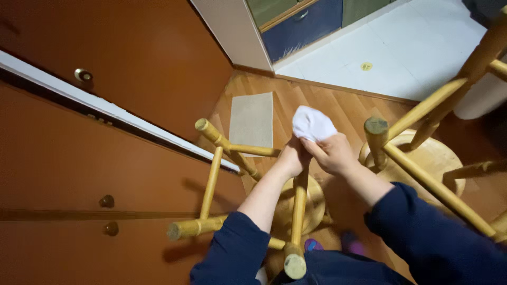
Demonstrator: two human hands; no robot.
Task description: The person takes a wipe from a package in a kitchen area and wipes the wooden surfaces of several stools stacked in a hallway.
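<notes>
At frame centre, an upturned wooden stool (296,203) stood legs-up on the parquet floor (338,108). Left hand (292,158) clasped one leg top; right hand (334,153) pinched a white cloth (312,124) over it. Second stool (422,158) at 3 o'clock; beige mat (252,120) at 11 o'clock.

Single head view: looks steeply down, close over hands, onto wooden floor (338,108).
</notes>
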